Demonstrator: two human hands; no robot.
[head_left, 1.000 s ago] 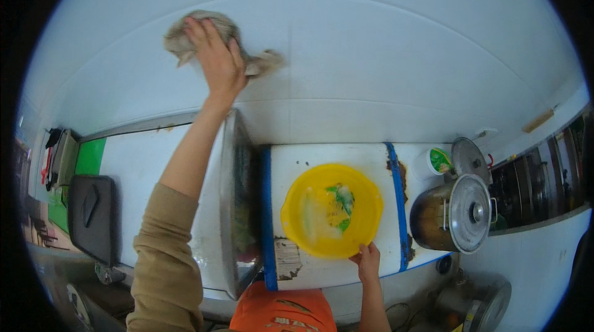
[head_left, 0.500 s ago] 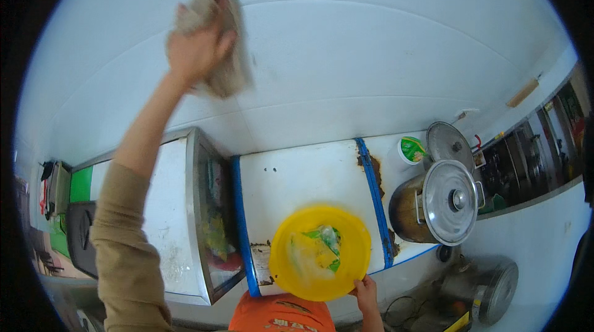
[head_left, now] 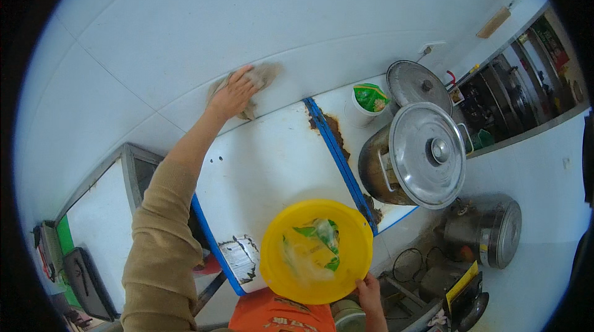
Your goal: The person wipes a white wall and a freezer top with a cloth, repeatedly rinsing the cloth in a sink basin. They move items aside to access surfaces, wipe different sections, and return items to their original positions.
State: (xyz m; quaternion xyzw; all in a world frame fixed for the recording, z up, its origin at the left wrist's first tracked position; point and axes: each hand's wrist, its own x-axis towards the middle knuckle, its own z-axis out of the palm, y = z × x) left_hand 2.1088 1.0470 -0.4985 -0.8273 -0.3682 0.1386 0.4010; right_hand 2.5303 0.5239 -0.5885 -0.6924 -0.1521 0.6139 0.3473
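Observation:
My left hand (head_left: pixel 231 98) presses a beige cloth (head_left: pixel 265 76) against the white tiled wall (head_left: pixel 204 29), low down near the back edge of the white worktop. The fingers lie over the cloth, which bunches out on both sides. My right hand (head_left: pixel 369 295) grips the rim of a yellow basin (head_left: pixel 275 270), held above the front of the worktop. A crumpled green and clear plastic bag (head_left: pixel 318 242) lies in the basin.
The white worktop (head_left: pixel 260 159) has blue edging and rusty patches. On its right stand a large pot with a metal lid (head_left: pixel 427 165), another round lid (head_left: pixel 419 88) and a white tub (head_left: pixel 359 109). A steel-framed cabinet (head_left: pixel 102 208) is at left; another pot (head_left: pixel 495 233) sits lower right.
My left hand has moved the cloth down the wall, from high up to just above the worktop. The view has shifted rightward. My right hand still holds the basin.

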